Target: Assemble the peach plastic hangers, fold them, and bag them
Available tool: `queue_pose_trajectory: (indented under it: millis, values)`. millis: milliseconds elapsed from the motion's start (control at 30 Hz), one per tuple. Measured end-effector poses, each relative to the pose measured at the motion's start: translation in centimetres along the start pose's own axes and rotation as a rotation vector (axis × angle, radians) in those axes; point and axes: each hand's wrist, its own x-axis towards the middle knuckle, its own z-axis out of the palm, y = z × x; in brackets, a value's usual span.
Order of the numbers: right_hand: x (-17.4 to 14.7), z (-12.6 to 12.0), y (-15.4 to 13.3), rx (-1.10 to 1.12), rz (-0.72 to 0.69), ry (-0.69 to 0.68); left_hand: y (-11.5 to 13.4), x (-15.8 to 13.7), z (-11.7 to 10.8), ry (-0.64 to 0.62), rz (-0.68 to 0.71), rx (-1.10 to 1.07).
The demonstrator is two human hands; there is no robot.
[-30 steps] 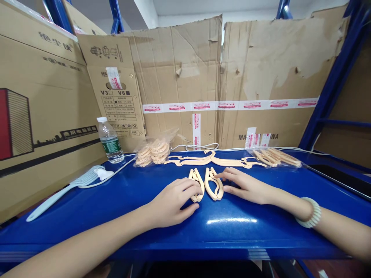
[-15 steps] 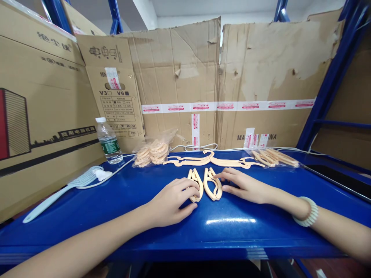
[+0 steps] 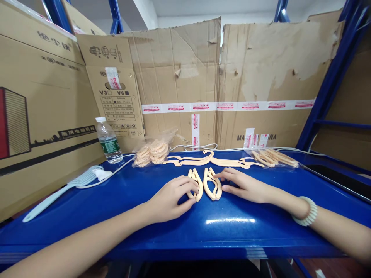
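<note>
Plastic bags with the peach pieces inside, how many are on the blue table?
2. One bag lies at the back, next to the water bottle. The other bag lies at the back right, by the cardboard wall. More could be hidden out of view.

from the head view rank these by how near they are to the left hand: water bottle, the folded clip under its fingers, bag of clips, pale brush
1. Folded clip: under the left hand's fingertips.
2. Bag of clips: behind the hand, toward the cardboard.
3. Water bottle: farther back and left, by the box.
4. Pale brush: far left on the blue surface; its head is about as near as the bottle, too close to call.
</note>
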Motion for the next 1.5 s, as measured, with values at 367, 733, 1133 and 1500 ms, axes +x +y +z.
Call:
queue_pose_trajectory:
  millis: [367, 733, 1133, 1500]
  values:
    - [0.1, -1.9, 7.0, -0.386, 0.098, 0.273, -2.6, 0.7, 0.4, 0.209, -0.370, -0.311]
    - [0.9, -0.8, 8.7, -0.459, 0.119, 0.210, -3.4, 0.8, 0.6, 0.198, -0.505, -0.472]
    - [1.0, -0.5, 8.6, -0.407, 0.089, 0.264, -3.4, 0.8, 0.5, 0.217, -0.507, -0.499]
    - [1.0, -0.6, 9.1, -0.380, 0.102, 0.338, -3.2, 0.9, 0.4, 0.240, -0.510, -0.497]
